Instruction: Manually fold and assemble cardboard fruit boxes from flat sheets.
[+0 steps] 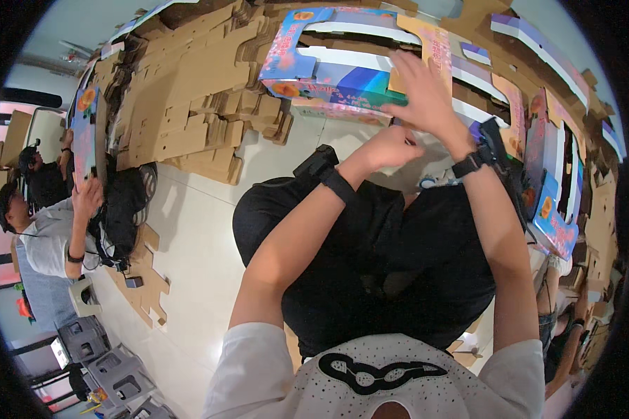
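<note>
A printed cardboard carton in blue, green, pink and orange stands in front of my knees. Its top has long cut-out openings edged with white. My right hand lies at its near right side, fingers stretched out and apart, touching the orange and green panel. Just below it, my left hand is closed with curled fingers, close to the carton's lower edge. A small dark bit shows at its fingers, too little to name. Each wrist wears a black strap with a device on it.
Stacks of flat brown cardboard blanks lie to the left of the carton. Another printed carton stands at the right. A co-worker at the left holds a printed panel. Grey plastic stools stand at the lower left.
</note>
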`<action>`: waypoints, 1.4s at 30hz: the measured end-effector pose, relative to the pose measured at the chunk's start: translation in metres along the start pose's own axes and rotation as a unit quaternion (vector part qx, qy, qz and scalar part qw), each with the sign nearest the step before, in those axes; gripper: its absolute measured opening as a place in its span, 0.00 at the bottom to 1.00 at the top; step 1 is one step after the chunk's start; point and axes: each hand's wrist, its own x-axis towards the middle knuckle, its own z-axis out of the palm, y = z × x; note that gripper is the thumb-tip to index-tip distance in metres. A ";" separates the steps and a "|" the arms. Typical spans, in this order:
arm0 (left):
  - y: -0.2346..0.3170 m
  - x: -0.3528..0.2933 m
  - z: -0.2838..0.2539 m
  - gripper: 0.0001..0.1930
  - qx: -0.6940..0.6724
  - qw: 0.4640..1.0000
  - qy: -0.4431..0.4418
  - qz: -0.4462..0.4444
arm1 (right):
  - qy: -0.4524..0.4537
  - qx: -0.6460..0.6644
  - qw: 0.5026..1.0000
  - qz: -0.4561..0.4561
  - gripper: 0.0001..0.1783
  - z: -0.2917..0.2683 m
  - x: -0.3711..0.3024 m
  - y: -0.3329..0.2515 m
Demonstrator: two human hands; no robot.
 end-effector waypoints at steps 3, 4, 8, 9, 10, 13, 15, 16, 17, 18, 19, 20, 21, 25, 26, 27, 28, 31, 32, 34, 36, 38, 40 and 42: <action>-0.009 0.006 0.007 0.25 0.138 0.990 -0.008 0.041 | -0.094 -0.127 0.987 0.021 0.53 0.018 -0.012 0.002; -0.012 0.004 0.008 0.25 0.156 0.987 -0.002 0.044 | -0.094 -0.127 0.987 0.022 0.53 0.017 -0.010 0.003; -0.012 0.001 0.007 0.27 0.187 0.980 0.025 0.062 | -0.092 -0.084 0.990 0.064 0.52 0.017 -0.011 0.010; -0.006 -0.002 0.005 0.27 0.178 0.983 0.008 0.040 | -0.075 -0.083 0.991 0.074 0.52 0.017 -0.011 0.010; -0.002 -0.003 0.004 0.28 0.169 0.985 -0.008 0.018 | -0.075 -0.084 0.991 0.076 0.52 0.016 -0.011 0.011; -0.012 -0.002 0.004 0.29 0.190 0.981 0.021 0.037 | -0.099 -0.071 0.989 0.087 0.51 0.010 -0.006 0.007; -0.016 -0.002 0.006 0.29 0.203 0.978 0.026 0.041 | -0.121 -0.064 0.986 0.098 0.52 0.002 -0.006 0.004; -0.016 -0.002 0.007 0.29 0.215 0.975 0.030 0.046 | -0.121 -0.064 0.986 0.098 0.52 0.002 -0.007 0.006; -0.016 -0.002 0.007 0.29 0.215 0.975 0.030 0.046 | -0.108 -0.058 0.988 0.094 0.53 0.003 -0.008 0.009; -0.015 -0.002 0.007 0.29 0.216 0.975 0.027 0.044 | -0.096 -0.052 0.990 0.089 0.53 0.002 -0.009 0.011; -0.014 -0.002 0.007 0.29 0.216 0.975 0.024 0.042 | -0.096 -0.052 0.990 0.090 0.53 0.000 -0.009 0.013; -0.013 -0.003 0.007 0.29 0.216 0.975 0.024 0.042 | -0.097 -0.047 0.990 0.093 0.54 -0.002 -0.009 0.016; -0.013 -0.004 0.006 0.29 0.222 0.974 0.027 0.045 | -0.097 -0.041 0.990 0.097 0.55 -0.005 -0.007 0.017; -0.011 -0.005 0.005 0.28 0.226 0.973 0.039 0.037 | -0.074 -0.063 0.991 0.090 0.56 -0.019 -0.008 0.029; -0.010 -0.006 0.004 0.28 0.226 0.973 0.040 0.036 | -0.074 -0.063 0.991 0.089 0.56 -0.024 -0.009 0.033; -0.008 -0.006 0.004 0.28 0.224 0.973 0.043 0.035 | -0.076 -0.074 0.991 0.086 0.55 -0.034 -0.008 0.036; -0.008 -0.005 0.003 0.28 0.222 0.973 0.047 0.032 | -0.077 -0.084 0.990 0.082 0.54 -0.042 -0.009 0.039; -0.008 -0.005 0.002 0.29 0.228 0.971 0.057 0.044 | -0.079 -0.077 0.991 0.070 0.52 -0.062 -0.013 0.057; -0.009 -0.006 0.002 0.29 0.228 0.971 0.058 0.042 | -0.077 -0.074 0.992 0.061 0.51 -0.068 -0.014 0.062; -0.008 -0.006 0.002 0.29 0.227 0.972 0.055 0.036 | -0.067 -0.075 0.994 0.046 0.49 -0.084 -0.018 0.073; -0.008 -0.008 0.001 0.29 0.226 0.972 0.057 0.039 | -0.070 -0.078 0.993 0.056 0.47 -0.097 -0.025 0.083; -0.007 -0.006 0.003 0.29 0.223 0.972 0.057 0.046 | -0.064 -0.068 0.995 0.046 0.46 -0.108 -0.036 0.105; -0.010 -0.007 0.002 0.29 0.222 0.972 0.059 0.046 | -0.110 -0.009 0.985 0.132 0.46 -0.114 -0.039 0.113; -0.013 -0.006 0.002 0.29 0.220 0.973 0.060 0.044 | -0.107 0.004 0.981 0.159 0.46 -0.116 -0.049 0.122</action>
